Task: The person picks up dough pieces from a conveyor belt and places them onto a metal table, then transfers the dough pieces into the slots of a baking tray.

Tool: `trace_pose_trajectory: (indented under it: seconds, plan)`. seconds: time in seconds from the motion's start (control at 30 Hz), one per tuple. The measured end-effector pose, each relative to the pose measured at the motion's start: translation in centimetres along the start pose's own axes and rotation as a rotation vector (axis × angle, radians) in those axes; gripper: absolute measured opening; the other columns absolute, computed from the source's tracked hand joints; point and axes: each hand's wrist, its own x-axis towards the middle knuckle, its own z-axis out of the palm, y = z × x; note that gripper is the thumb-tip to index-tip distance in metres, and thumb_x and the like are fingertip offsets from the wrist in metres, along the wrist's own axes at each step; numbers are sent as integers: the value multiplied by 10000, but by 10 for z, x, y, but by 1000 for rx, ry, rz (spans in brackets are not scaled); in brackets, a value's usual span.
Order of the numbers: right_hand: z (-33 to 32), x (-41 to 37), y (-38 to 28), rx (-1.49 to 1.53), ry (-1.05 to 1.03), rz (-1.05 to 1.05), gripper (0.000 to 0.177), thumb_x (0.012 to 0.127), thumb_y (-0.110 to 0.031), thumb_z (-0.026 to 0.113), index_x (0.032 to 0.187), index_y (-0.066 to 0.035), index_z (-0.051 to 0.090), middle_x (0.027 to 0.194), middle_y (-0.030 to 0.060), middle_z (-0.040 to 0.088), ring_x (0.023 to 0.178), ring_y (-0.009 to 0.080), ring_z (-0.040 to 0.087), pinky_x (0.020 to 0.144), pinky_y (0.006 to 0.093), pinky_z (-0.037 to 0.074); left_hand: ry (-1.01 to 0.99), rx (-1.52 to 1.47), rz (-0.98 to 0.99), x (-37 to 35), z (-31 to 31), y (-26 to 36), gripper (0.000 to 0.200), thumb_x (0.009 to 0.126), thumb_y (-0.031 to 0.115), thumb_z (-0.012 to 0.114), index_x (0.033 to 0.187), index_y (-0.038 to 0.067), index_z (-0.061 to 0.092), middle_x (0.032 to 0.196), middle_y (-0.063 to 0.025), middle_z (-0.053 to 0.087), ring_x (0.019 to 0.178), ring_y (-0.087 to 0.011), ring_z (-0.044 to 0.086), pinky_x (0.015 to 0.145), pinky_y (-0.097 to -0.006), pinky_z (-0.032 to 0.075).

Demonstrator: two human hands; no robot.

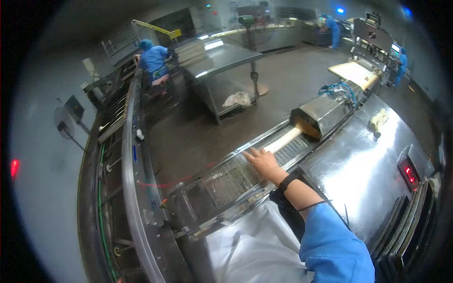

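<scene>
My right hand (262,163) reaches over a perforated metal conveyor belt (222,184), palm down with its fingers spread. Its knuckles are right at the near end of a long pale strip (285,139) that looks like dough. That strip runs back along the belt into the mouth of a metal housing (325,113) with blue hoses on top. A dark band (288,182) circles my right wrist, below a blue sleeve. My left hand is out of view.
To the right, a steel table (339,170) carries a pale lump (378,120), near a red digital display (408,173). Thin dark trays (401,226) stand upright below it. A long conveyor rail (128,174) runs along the left. A person in blue (155,60) works beside it.
</scene>
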Motion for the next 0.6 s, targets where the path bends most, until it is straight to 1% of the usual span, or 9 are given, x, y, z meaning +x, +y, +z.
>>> trace_pose_trajectory:
  seconds: [0.03, 0.1, 0.17, 0.27, 0.33, 0.4, 0.47, 0.57, 0.6]
  plan:
    - [3, 3, -5, -9, -21, 33, 538, 775, -106, 655, 1289, -140, 499, 1285, 100, 531, 1164, 314, 514, 869, 433, 493, 16, 21, -15, 1, 28, 9, 329, 905, 172, 529, 1136, -43, 619, 1182, -239, 605, 1061, -372, 578, 960, -427, 430]
    - [16, 14, -3, 44, -41, 128, 425, 825, -120, 604, 1244, -142, 538, 1162, 89, 606, 1143, 300, 526, 831, 434, 497, -155, -149, 450, 10, 86, 19, 449, 702, -96, 592, 1135, 19, 598, 1251, -156, 563, 1224, -336, 492, 1072, -420, 347]
    - [6, 15, -5, -53, -63, 46, 305, 762, -148, 656, 1065, -128, 625, 1050, 81, 614, 1046, 289, 569, 805, 420, 504, -428, -144, 641, 13, 123, 41, 442, 671, -98, 562, 1103, -13, 600, 1287, -193, 515, 1246, -370, 454, 1081, -452, 336]
    - [-14, 3, -6, 74, -65, 67, 292, 688, -157, 710, 968, -101, 653, 986, 91, 620, 977, 295, 598, 811, 404, 505, -501, -83, 577, 19, 155, 68, 425, 672, -92, 575, 1089, -14, 608, 1314, -193, 502, 1265, -381, 431, 1083, -443, 337]
    - [-23, -17, 13, 198, -81, 160, 317, 664, -152, 726, 967, -88, 655, 994, 101, 626, 969, 302, 606, 829, 393, 500, -443, -38, 705, 34, 177, 59, 406, 679, -77, 579, 1078, -19, 618, 1342, -204, 481, 1282, -378, 416, 1077, -438, 346]
    - [-22, -61, 45, 757, 212, 148, 369, 630, -137, 744, 979, -69, 647, 999, 124, 631, 959, 286, 613, 851, 359, 482, -467, 74, 650, 44, 189, 65, 396, 683, -66, 573, 1075, -30, 621, 1358, -207, 469, 1279, -382, 416, 1072, -433, 349]
    - [-36, -123, 70, 1178, 313, 422, 331, 663, -136, 725, 960, -26, 628, 921, 77, 622, 902, 205, 608, 806, 326, 487, -456, 7, 587, 54, 207, 63, 393, 688, -58, 564, 1076, -44, 615, 1354, -216, 468, 1273, -384, 420, 1068, -433, 350]
    - [-25, -226, 111, 1368, 537, 973, 270, 682, -86, 681, 927, 5, 615, 873, 75, 625, 826, 184, 594, 762, 302, 490, -470, 101, 631, 67, 203, 86, 376, 741, -34, 589, 1115, 2, 612, 1413, -147, 433, 1267, -352, 444, 1051, -426, 375]
    - [16, -265, 140, 1190, 721, 1002, 258, 667, -80, 665, 902, 13, 614, 827, 80, 623, 805, 196, 591, 749, 313, 492, -490, 101, 556, 62, 187, 106, 368, 739, -32, 592, 1105, 5, 613, 1409, -140, 438, 1270, -348, 442, 1050, -427, 375]
